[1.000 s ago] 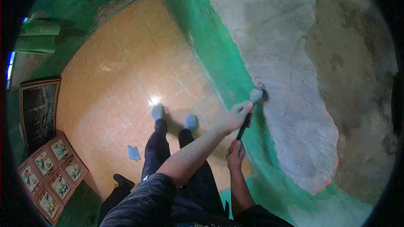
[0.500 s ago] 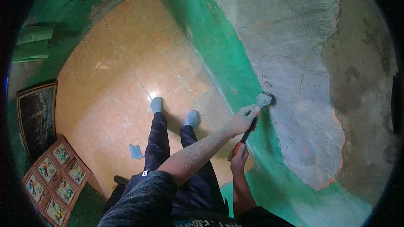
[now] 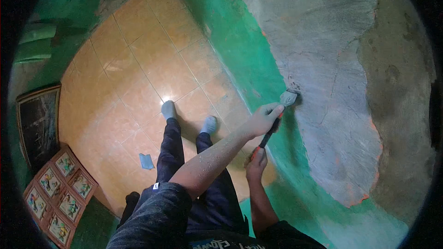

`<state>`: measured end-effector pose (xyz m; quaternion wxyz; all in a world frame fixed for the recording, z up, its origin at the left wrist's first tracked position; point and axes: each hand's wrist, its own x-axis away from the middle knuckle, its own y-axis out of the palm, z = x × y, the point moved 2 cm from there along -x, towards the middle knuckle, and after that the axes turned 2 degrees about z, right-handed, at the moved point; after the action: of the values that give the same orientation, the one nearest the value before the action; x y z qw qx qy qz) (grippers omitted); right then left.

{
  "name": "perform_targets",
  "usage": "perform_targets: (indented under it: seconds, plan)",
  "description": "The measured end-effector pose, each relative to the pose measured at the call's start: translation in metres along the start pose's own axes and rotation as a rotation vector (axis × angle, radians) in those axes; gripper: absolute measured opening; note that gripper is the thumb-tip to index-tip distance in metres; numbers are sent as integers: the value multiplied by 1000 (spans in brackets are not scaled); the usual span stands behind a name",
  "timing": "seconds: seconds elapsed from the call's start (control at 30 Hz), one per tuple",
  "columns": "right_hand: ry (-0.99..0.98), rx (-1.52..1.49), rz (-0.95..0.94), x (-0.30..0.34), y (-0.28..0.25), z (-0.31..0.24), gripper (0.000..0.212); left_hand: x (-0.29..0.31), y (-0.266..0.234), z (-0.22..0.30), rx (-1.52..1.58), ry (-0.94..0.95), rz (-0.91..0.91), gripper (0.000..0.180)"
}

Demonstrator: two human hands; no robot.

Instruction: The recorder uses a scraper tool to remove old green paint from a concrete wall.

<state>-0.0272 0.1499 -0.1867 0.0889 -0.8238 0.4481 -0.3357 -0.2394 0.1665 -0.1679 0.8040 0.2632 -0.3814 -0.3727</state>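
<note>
Both my hands grip a long-handled scraper (image 3: 270,134) with a black and orange handle. My left hand (image 3: 264,121), its forearm dusted with pale specks, wraps the handle just below the grey head. Lower down, my right hand (image 3: 256,163) closes round the orange end. The scraper's head (image 3: 288,97) is against the wall, where a bare grey plaster patch (image 3: 323,74) meets green paint (image 3: 254,60). Small dark pits mark the plaster just above the head. The blade's edge is partly hidden, so how it touches the plaster is unclear.
I stand in grey socks on a tan tiled floor (image 3: 138,64), with dust along the wall's foot. A small grey-blue scrap (image 3: 146,161) lies left of my legs. Farther left are a dark framed picture (image 3: 39,127) and a brown frame with several bird pictures (image 3: 60,193).
The scraper's head and both hands have shifted slightly farther up along the wall, nearer the dark pits. My grip is the same, and the whole view has tilted a little.
</note>
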Motion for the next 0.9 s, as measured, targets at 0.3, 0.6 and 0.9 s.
perform_targets:
  seconds: [0.3,0.6,0.9]
  plan:
    - [25,-7,-34,-3,-10,-25,39,4,7,-4,66,-13,56,37]
    - [68,-31,-51,-10,23,-40,41,-2,-10,29,7,40,115,38]
    - [-74,126,-79,-23,26,-39,39,-7,-14,33,102,51,184,36]
